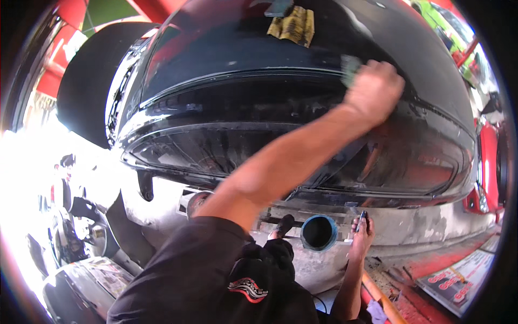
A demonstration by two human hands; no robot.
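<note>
My left arm reaches across to the right over a black car (pixel 216 102), and my left hand (pixel 375 89) is closed on its upper side. Out past its fingers sticks a greenish, blurred pad (pixel 350 70), pressed to the dark paint. Lower down, beside the car's lower edge, my right hand (pixel 363 233) is closed round a small dark object (pixel 362 217) with a hint of blue, too small to name. A blue bucket (pixel 335 237) with dark contents stands on the floor, left of that hand.
On top of the car lie a stained yellow cloth (pixel 294 27) and a blue-grey block (pixel 279 7). A raised black panel (pixel 89 81) is at the car's left end. Printed boards (pixel 458 281) and an orange pole (pixel 380 294) lie lower right. Motorbike-like shapes (pixel 91 216) stand lower left.
</note>
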